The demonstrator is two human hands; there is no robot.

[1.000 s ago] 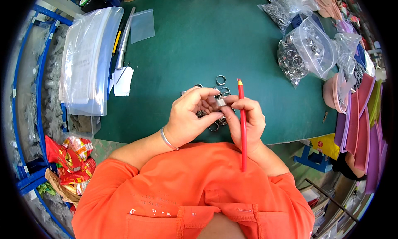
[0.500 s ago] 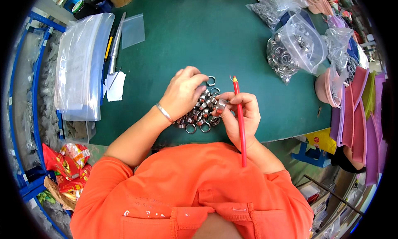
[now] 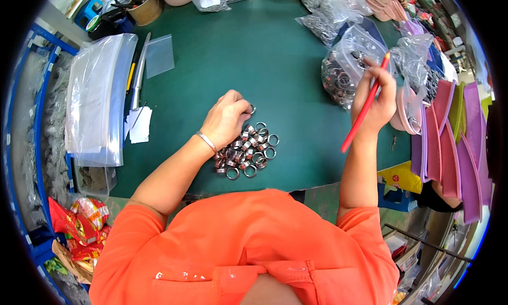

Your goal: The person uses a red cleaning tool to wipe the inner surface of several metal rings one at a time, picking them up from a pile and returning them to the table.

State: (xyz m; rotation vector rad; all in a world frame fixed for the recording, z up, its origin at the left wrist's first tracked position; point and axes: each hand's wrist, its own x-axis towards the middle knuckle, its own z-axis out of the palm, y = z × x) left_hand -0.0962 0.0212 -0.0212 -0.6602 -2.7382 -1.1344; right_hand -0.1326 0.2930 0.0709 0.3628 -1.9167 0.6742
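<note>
Left hand [image 3: 226,119] pinching a metal ring [image 3: 252,109] above ring pile [image 3: 246,151], right hand [image 3: 374,96] gripping red pencil [image 3: 365,110]

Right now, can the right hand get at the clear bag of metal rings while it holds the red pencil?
Probably yes. The right hand is already at the clear bag of metal rings, fingertips at its opening, with nothing between them. The red pencil lies along the palm and may hinder a full grip.

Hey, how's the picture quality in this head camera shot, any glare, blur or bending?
Head view: even lighting, soft shadows; fisheye bends the green table edge and blackens corners; glare on clear bags; left hand, rings and right hand sharp.
</note>
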